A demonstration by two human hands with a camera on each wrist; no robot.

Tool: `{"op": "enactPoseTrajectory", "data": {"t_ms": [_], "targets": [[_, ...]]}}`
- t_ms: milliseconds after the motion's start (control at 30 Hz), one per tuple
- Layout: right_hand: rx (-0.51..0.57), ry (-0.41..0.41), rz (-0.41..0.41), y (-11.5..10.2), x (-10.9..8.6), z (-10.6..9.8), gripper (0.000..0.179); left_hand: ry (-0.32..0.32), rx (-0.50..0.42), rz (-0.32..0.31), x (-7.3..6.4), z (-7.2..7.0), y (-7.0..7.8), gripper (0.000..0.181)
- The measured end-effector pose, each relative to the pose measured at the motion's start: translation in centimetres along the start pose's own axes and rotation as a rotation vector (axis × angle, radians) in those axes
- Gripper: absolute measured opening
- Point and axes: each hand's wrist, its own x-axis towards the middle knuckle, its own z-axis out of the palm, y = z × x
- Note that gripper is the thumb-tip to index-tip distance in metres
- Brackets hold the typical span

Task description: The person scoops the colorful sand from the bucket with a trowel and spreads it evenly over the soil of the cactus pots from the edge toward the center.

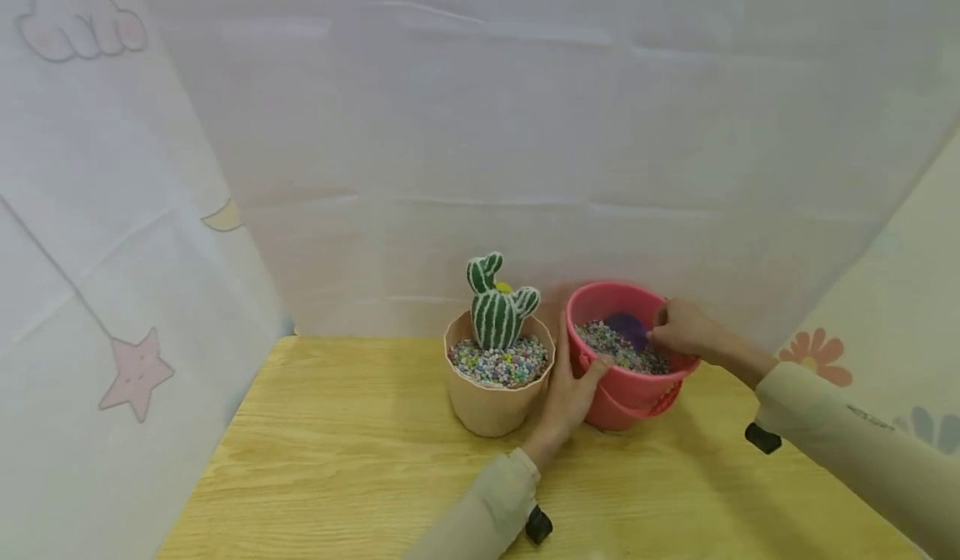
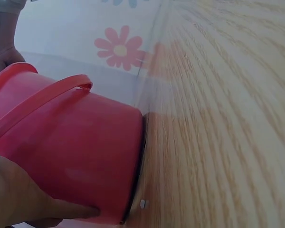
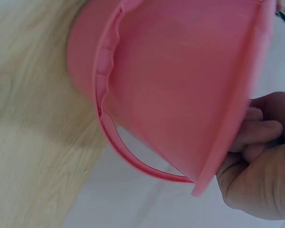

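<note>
A pink bucket point(image 1: 622, 393) stands on the table, holding many small multicoloured pebbles point(image 1: 615, 345). My left hand point(image 1: 567, 395) rests on the bucket's left side, fingers fairly straight along its wall and thumb near the rim. At the bucket's right rim, my right hand point(image 1: 686, 328) has its fingers curled around the end of a purple scoop point(image 1: 627, 328), whose blade lies among the pebbles. The handle is hidden in the fist. In the right wrist view the curled fingers point(image 3: 256, 133) show just past the rim; the scoop is mostly out of sight there.
Left of the bucket, close to my left hand, is a peach flowerpot point(image 1: 491, 410) with a green knitted cactus point(image 1: 497, 320) in pebbles. A small white pebble point(image 2: 142, 204) lies on the wooden table point(image 1: 337, 443). Printed cloth walls point(image 1: 480, 127) enclose the back and sides.
</note>
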Motion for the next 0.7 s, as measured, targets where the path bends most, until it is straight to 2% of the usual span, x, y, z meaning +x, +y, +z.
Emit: {"op": "enactPoseTrajectory", "data": {"t_ms": [100, 267, 367, 567, 700], "targets": [[0.182, -0.06, 0.109, -0.3, -0.2, 0.3, 0.029, 0.018, 0.005, 0.01, 0.0, 0.2, 0.0, 0.091], [0.37, -0.099, 0.237, -0.8, -0.3, 0.8, 0.024, 0.043, -0.029, 0.022, -0.1, 0.4, 0.0, 0.093], [0.442, -0.14, 0.303, -1.0, -0.1, 1.2, 0.02, 0.056, -0.028, -0.002, -0.4, 0.3, 0.1, 0.092], [0.461, -0.168, 0.291, -1.1, 0.0, 1.6, 0.028, 0.044, -0.051, -0.02, -0.5, 0.1, 0.4, 0.09], [0.462, -0.211, 0.224, -1.3, -0.4, 1.3, 0.035, 0.038, -0.057, -0.013, -0.3, 0.2, 0.3, 0.09]]}}
